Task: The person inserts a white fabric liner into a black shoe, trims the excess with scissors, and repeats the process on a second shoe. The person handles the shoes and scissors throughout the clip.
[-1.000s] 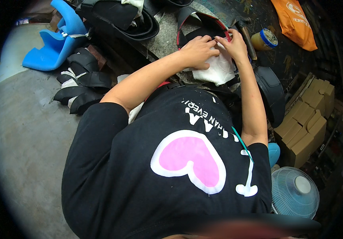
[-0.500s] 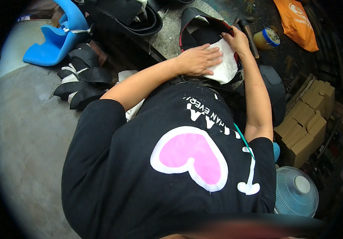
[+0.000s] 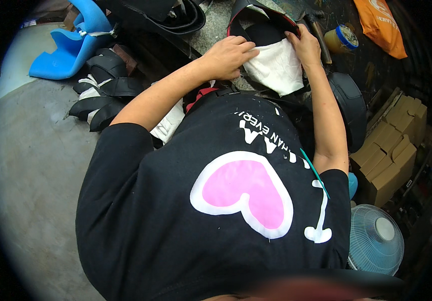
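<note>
In front of me lies a hollow black piece with red edging (image 3: 266, 34), its open side facing me. White cloth (image 3: 274, 66) covers its near part and hangs down toward my body. My left hand (image 3: 227, 57) is closed at the left rim, fingers curled over the edge where cloth and black material meet. At the right rim my right hand (image 3: 306, 49) pinches the edge, thumb on the inner side. The undersides of both grips are hidden.
Beyond my right hand are a hammer-like tool (image 3: 319, 42), a jar with a blue rim (image 3: 340, 39) and an orange bag (image 3: 382, 30). Black curved pieces (image 3: 110, 88) and a blue foam form (image 3: 68, 52) lie left. Cardboard boxes (image 3: 386, 150) and a fan (image 3: 376, 241) stand right.
My left hand has gone from lying flat on the white cloth to curling at the left rim. The cloth's near part shows more fully, and my right hand keeps to the right rim.
</note>
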Available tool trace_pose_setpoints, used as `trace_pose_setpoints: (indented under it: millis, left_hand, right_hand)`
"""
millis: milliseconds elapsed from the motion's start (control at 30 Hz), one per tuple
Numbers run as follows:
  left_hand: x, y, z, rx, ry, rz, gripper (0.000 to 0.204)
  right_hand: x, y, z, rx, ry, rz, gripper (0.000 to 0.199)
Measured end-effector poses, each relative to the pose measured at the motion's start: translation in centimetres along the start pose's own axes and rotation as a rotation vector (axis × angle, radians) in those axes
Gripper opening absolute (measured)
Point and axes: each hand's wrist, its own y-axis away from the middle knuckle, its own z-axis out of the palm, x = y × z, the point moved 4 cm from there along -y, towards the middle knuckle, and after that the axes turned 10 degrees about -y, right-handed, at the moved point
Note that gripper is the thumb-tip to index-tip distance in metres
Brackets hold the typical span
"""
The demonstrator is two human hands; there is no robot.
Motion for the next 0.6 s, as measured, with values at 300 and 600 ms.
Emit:
trace_pose_setpoints:
  millis: [300,600]
  left_hand:
    - [1.5,-3.1,1.5,0.123,-0.189,0.099,0.027]
    - [-2.8,-2.9,-8.2,0.165,0.42,-0.036,0.064]
  right_hand:
    - [-5.1,1.6,-3.3,0.139,0.134,-0.433,0.051]
    - [-6.0,5.1,-10.0,-0.774,-0.752,-0.337,0.067]
